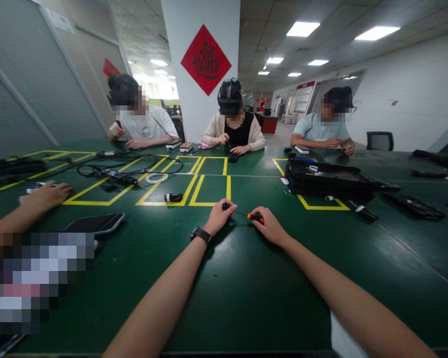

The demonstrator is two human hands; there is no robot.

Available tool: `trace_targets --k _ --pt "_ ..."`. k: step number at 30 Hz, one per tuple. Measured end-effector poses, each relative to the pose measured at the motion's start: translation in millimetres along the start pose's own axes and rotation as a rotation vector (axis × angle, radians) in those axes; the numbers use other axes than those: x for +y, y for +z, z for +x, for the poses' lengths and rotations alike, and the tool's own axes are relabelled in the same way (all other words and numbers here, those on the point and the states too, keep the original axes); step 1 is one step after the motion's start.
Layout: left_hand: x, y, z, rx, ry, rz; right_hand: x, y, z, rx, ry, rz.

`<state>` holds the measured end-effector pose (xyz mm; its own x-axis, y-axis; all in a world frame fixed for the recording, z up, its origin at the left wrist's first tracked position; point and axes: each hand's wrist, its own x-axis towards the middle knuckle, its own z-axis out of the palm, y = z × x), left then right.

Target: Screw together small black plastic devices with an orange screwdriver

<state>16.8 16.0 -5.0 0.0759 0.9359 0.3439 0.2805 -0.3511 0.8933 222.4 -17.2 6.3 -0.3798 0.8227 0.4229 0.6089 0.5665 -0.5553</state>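
Note:
Above the green table (pixel 224 283), my left hand (pixel 219 217) is closed on a small black part, with a dark watch on that wrist. My right hand (pixel 271 226) grips a screwdriver (pixel 254 218) by its black and orange handle. The thin shaft points left and reaches the small black part (pixel 226 206); whether the tip sits in it is too small to tell. A black and white cylinder (pixel 173 198) lies beyond my left hand, inside yellow tape lines.
An open black case (pixel 323 179) lies at the back right, near a black device (pixel 414 205). Black cables (pixel 125 174) and a white ring (pixel 157 178) lie at the back left. Another person's hand (pixel 48 194) rests at the left. Three people sit across the table.

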Motion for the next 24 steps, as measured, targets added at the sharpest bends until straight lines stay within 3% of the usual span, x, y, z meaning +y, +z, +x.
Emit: trace_targets --k 24 --pt "4.3 -0.6 -7.1 0.008 0.009 -0.062 3.1 3.0 3.9 -0.003 0.002 0.028"
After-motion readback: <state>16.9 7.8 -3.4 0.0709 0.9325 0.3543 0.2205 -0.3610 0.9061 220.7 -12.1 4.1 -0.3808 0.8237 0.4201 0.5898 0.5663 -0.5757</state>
